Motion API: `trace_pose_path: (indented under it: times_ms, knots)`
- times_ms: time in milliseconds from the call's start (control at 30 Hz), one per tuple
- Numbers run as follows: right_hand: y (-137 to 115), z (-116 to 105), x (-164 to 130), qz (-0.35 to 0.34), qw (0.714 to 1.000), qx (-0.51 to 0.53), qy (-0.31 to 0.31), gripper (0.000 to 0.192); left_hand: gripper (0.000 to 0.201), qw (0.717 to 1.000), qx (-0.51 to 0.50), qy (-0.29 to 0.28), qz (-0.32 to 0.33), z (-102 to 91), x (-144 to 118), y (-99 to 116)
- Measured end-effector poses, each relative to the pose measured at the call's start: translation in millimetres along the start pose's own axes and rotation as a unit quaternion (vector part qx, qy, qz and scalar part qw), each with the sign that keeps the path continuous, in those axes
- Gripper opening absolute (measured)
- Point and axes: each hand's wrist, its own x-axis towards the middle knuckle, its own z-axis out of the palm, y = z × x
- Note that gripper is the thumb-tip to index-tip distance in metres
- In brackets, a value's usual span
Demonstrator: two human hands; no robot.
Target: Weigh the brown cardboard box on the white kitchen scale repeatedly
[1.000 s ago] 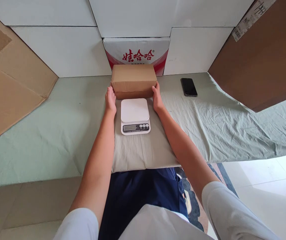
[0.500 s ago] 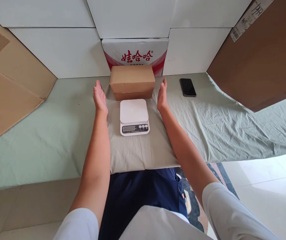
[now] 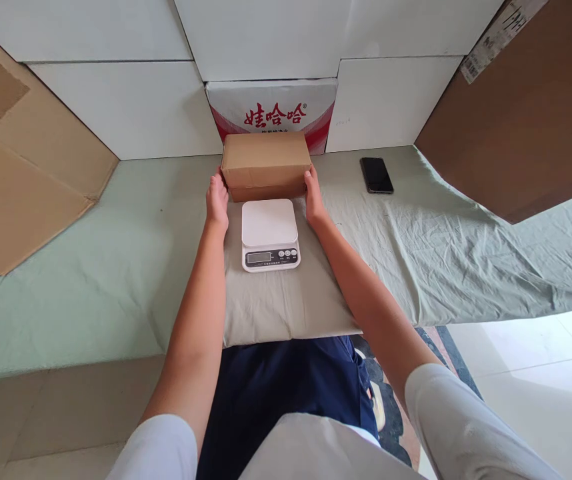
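Note:
A small brown cardboard box (image 3: pixel 267 170) rests on the cloth behind a white kitchen scale (image 3: pixel 269 233). My left hand (image 3: pixel 217 202) is against the box's left side, its far fingers partly hidden behind the edge. At the right end, my right hand (image 3: pixel 315 197) grips the box with the thumb on its front corner. Between my wrists lies the scale, its flat plate bare and its small display and round buttons facing me. The box's underside and back are out of sight.
A black phone (image 3: pixel 377 175) lies on the green cloth (image 3: pixel 116 267) to the right. Behind the small box stands a white-and-red carton (image 3: pixel 271 100) with red lettering. Large cardboard boxes flank the table at left (image 3: pixel 26 173) and right (image 3: pixel 526 127); white panels (image 3: pixel 126 110) line the back.
Both hands have moved inward from beside the small box onto its two ends. The box and scale remain in place on the cloth.

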Motion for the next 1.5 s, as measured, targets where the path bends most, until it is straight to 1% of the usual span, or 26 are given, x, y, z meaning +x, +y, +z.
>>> trace_pose_path:
  times_ms: [100, 200, 367, 567, 700, 800, 867, 933, 1000, 1100, 1200, 1267, 1367, 1500]
  knots:
    - [0, 3, -2, -0.01, 1.0, 0.005, 0.027, 0.097, 0.097, 1.0, -0.008, -0.006, -0.002, 1.2, 0, 0]
    - [-2, 6, -3, -0.011, 1.0, -0.007, 0.015, 0.093, 0.097, 1.0, -0.012, -0.008, 0.001, 0.0, -1, 0]
    - [-8, 11, -5, -0.009, 1.0, 0.006, 0.005, 0.093, 0.09, 1.0, -0.008, -0.011, 0.016, -4.1, 0, 3]
    - [-16, 14, -4, -0.024, 1.0, 0.001, 0.006, 0.095, 0.086, 1.0, -0.005, -0.008, 0.004, -5.7, 1, 7]
    - [-31, 15, -5, -0.043, 0.999, 0.007, -0.001, 0.094, 0.085, 1.0, -0.005, -0.015, 0.015, -3.5, 0, 22]
    - [-49, 17, -11, -0.055, 0.998, 0.005, 0.0, 0.09, 0.086, 0.999, -0.002, -0.022, 0.032, 0.6, -5, 43]
    - [-63, 17, -21, -0.063, 0.998, 0.001, -0.002, 0.085, 0.085, 0.999, -0.002, -0.026, 0.042, 4.8, -14, 60]
    - [-76, 16, -35, -0.069, 0.998, 0.001, -0.01, 0.08, 0.084, 0.998, -0.006, -0.029, 0.055, 9.5, -30, 76]
    - [-87, 14, -52, -0.073, 0.997, 0.001, -0.019, 0.076, 0.083, 0.997, -0.01, -0.027, 0.072, 13.3, -53, 89]
    - [-98, 10, -82, -0.081, 0.996, -0.007, -0.026, 0.071, 0.083, 0.996, 0.005, -0.025, 0.081, 14.5, -90, 99]
    - [-101, 9, -110, -0.062, 0.997, -0.022, -0.034, 0.07, 0.082, 0.996, 0.012, -0.027, 0.082, 10.5, -121, 100]
    - [-99, 10, -124, -0.051, 0.998, -0.022, -0.035, 0.07, 0.081, 0.997, 0.013, -0.016, 0.08, 6.8, -136, 96]
    - [-93, 13, -137, -0.035, 0.999, -0.013, -0.035, 0.07, 0.08, 0.997, 0.005, 0.005, 0.077, 2.3, -148, 87]
    - [-89, 14, -142, -0.027, 0.999, -0.014, -0.031, 0.067, 0.076, 0.997, -0.012, 0.008, 0.076, 0.3, -155, 77]
